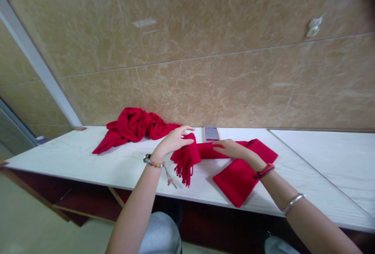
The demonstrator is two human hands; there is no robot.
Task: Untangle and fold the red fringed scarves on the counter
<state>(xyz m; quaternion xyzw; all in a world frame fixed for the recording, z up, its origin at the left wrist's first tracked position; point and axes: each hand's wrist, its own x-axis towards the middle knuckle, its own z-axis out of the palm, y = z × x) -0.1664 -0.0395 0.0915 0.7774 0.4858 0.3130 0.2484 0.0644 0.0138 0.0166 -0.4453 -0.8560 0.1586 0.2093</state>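
A red scarf (206, 151) lies on the white tabletop, folded into a narrow strip with its fringed end (186, 164) turned toward me. My left hand (174, 141) is at that fringed end, fingers stretched out and the thumb against the cloth. Over the middle of the strip rests my right hand (233, 148), its fingers extended and flat. To the right, the scarf bends into a wider folded section (238, 180) that reaches near the table's front edge, partly behind my right wrist. Neither hand is closed around the cloth.
A crumpled red cloth (133, 125) lies at the back left against the tiled wall (205, 90). Behind the scarf stands a phone (211, 134) with its screen lit. The white tabletop (102, 170) has a seam on the right and open shelves (84, 201) below.
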